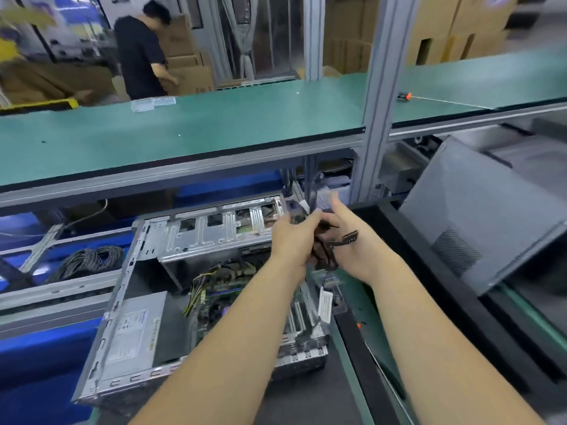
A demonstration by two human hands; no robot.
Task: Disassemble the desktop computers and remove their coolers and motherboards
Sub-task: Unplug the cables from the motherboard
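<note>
My fingers [313,216] are curled around a bunch of dark cables [325,253]. The left hand [291,237] pinches the bunch near the top, and the right hand [352,240] wraps it from the other side, with a black plug [352,236] sticking out over that hand. Both hands are up above the far right corner of the open computer case [196,299]. The motherboard [221,289] sits down inside the case, under my left arm, with yellow wires [196,289] beside it. The picture is blurry, so I cannot tell if the cables are free at the other end. I think that if they are plugged in and I pull hard, a plug or the board could break. The case has sharp metal edges too, and I could scrape my arm. The grey power box [135,335] sits in the near left corner.
</note>
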